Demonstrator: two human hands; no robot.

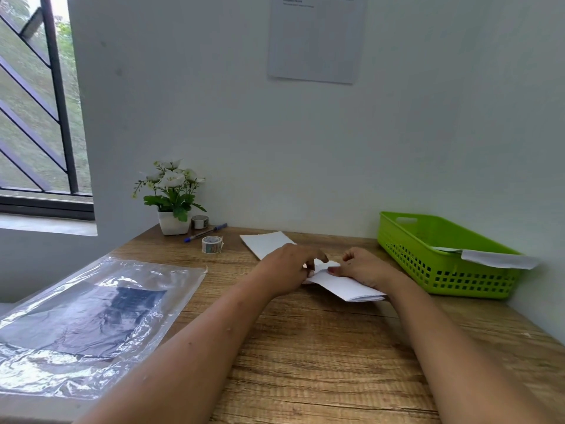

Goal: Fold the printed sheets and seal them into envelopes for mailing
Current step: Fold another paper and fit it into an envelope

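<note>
The left hand (284,264) covered the end of the folded sheet (351,287) farthest from the green basket (443,270). The basket's wall hid most of a white paper (495,259) inside. High up and left of the basket, the wall notice (315,41) was cut off, its print too small to read.

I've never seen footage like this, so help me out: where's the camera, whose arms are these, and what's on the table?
No machine here: one camera on a person's head looks down at their own bare arms. The left hand and right hand both pinch a folded white paper on the wooden table. Behind it lies another white paper. At right stands a green basket with loose sheets; at left lie a clear plastic bag, a tape roll, a pen and a potted plant.
</note>
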